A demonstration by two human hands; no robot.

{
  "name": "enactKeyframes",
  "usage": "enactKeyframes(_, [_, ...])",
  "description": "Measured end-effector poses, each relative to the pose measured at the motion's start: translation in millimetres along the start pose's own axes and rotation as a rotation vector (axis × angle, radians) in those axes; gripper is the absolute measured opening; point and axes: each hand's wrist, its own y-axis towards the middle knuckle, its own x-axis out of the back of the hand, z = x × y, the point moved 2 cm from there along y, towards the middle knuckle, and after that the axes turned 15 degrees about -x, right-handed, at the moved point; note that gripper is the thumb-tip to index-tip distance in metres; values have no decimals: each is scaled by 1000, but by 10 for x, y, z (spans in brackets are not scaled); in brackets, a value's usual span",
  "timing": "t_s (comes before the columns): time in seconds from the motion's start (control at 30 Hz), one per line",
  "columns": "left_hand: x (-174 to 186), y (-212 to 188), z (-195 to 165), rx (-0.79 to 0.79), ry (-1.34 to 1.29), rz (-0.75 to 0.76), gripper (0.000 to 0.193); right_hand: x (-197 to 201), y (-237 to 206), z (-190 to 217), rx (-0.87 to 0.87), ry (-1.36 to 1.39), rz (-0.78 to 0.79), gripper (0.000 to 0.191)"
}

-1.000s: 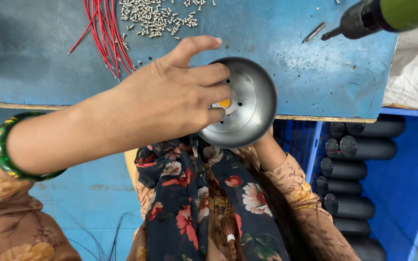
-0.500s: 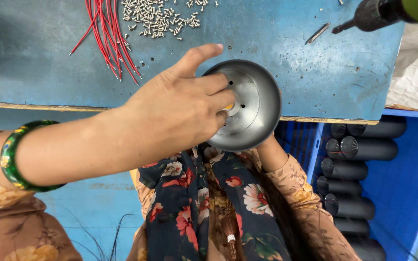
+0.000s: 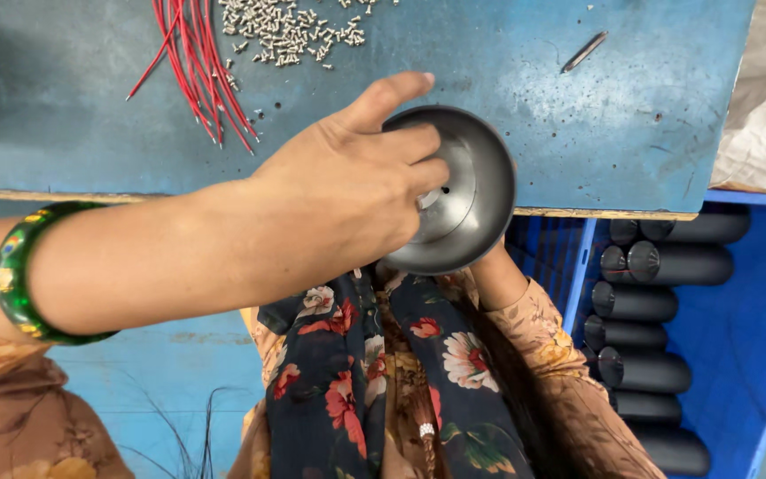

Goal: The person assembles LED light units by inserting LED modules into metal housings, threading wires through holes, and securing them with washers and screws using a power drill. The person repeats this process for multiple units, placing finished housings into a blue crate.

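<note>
The left hand (image 3: 347,191) reaches its fingertips, bunched together, into the round grey metal bowl-shaped shell (image 3: 472,200) at the edge of the worn blue worktable (image 3: 578,133), while the right hand beneath the shell is hidden, its fingers untellable, beside a blue crate (image 3: 755,293) of dark cylinders (image 3: 667,263).

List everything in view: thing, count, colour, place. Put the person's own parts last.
metal bowl-shaped shell: one, dark grey, at the table's near edge, held up
table: one, worn blue top
wires: a bundle, red, far left on the table
small screws: a loose pile, silver, top centre
metal pin: one, grey, top right
cylinders: several, black, stacked in a blue crate at right
bangle: one, green, left wrist
left hand: fingers inside the shell
right hand: under the shell, mostly hidden
</note>
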Motion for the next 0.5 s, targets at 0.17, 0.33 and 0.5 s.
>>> enactKeyframes(0.17, [-78, -50, -36, 9, -62, -78, 15, -20, 88, -29, 4, 8, 2, 127])
enactKeyframes(0.33, [-154, -159, -103, 37, 38, -149, 10, 3, 148, -63, 8, 13, 2, 126])
enactKeyframes(0.5, [-142, -180, -100, 41, -13, -223, 13, 29, 137, -65, 5, 9, -1, 126])
